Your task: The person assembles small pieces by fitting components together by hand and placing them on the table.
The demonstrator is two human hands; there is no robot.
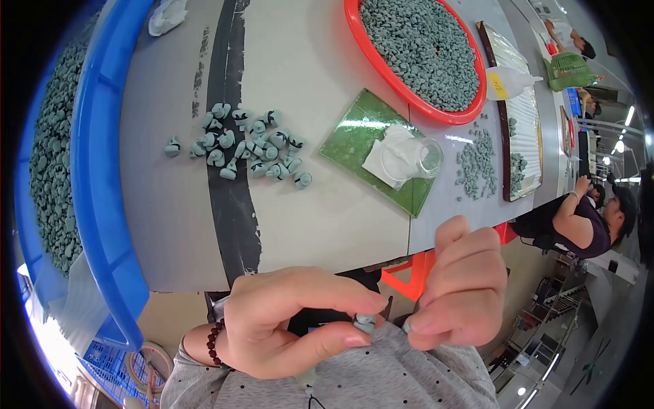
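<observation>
Between the thumb and forefinger of my left hand (pixel 293 320) is a small grey-green plastic piece (pixel 364 323), held just beyond the table's near edge. My right hand (pixel 466 290) is closed beside it, a short gap away. A tiny grey-green part (pixel 407 327) peeks out at its thumb tip; most of it is hidden by the fingers. On the table beyond my left hand lies a loose group of small grey-green figures with black bands (pixel 255 146).
A red basin (pixel 426 116) heaped with small grey-green parts stands at the far right. Nearer are a green board (pixel 354 129), a clear glass jar (pixel 429 158) on white tissue (pixel 388 153), and scattered parts (pixel 477 167). A blue bin (pixel 102 204) stands left. A person (pixel 586 221) sits at right.
</observation>
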